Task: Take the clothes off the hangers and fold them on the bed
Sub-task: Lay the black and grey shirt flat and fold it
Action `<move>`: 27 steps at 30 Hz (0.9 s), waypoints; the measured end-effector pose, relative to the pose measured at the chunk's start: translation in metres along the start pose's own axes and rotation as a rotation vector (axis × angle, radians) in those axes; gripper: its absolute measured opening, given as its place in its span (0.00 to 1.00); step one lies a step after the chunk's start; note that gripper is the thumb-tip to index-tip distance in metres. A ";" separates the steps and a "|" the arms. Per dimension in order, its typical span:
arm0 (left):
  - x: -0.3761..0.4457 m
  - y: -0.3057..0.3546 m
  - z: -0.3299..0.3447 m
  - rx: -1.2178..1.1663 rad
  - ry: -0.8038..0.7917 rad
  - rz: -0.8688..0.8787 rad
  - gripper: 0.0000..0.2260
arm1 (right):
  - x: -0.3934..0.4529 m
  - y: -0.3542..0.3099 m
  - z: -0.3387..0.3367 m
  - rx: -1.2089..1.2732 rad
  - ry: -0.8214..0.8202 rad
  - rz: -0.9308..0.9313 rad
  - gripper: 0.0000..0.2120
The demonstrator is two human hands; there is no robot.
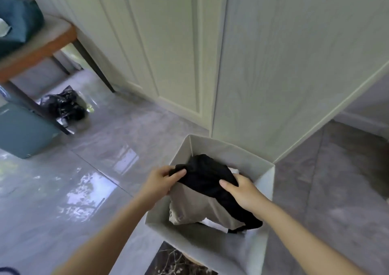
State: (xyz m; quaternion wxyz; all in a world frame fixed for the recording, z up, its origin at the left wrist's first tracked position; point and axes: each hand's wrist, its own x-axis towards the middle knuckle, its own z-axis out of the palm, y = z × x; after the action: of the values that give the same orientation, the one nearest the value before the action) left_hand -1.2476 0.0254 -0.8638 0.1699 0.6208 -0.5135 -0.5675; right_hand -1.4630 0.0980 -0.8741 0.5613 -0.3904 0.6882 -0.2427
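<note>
We are standing over a glossy grey tiled floor (101, 169) beside pale wardrobe doors (168, 43), and we are looking down into a white fabric bin (267, 182) set against the wardrobe corner. Inside it we are handling a black garment (206, 175) that is lying over a beige garment (195, 207), with something white showing beneath both. Our left hand (162, 180) is pinching one end of the black cloth between thumb and fingers, and our right hand (242, 190) is curling round its other side, so both hands are gripping the same piece. No hanger and no bed are showing here, so we are judging this as gathering or stowing clothes at the bin. To do it well, we are thinking the black piece should be kept level between both grips and moved straight up or down, clear of the bin's walls, so the trailing end near the front edge is not snagging or dragging the beige piece along. To the left, a wooden-edged bench (42, 43) with a teal bundle (19, 21) on it, a teal box (25, 131) and a crumpled black plastic bag (63, 106) are sitting well apart and are not getting in our way.
</note>
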 end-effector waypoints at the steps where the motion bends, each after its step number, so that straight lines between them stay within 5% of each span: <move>1: 0.013 -0.017 0.004 0.056 -0.023 -0.007 0.04 | 0.014 0.020 0.006 0.016 -0.016 0.017 0.11; 9: 0.096 -0.074 0.029 0.345 -0.175 -0.038 0.13 | 0.091 0.102 0.019 0.115 -0.139 0.139 0.11; 20: 0.190 -0.105 0.088 0.155 0.088 0.034 0.17 | 0.175 0.130 0.018 -0.135 0.297 -0.095 0.06; 27: 0.206 -0.108 0.105 0.295 0.209 0.182 0.20 | 0.195 0.141 0.017 -0.255 0.425 -0.089 0.14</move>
State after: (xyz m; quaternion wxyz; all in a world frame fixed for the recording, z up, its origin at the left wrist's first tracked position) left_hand -1.3273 -0.0613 -1.0903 0.1802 0.6453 -0.6247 -0.4011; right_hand -1.4967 0.0231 -1.1013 0.3391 -0.4283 0.7979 -0.2549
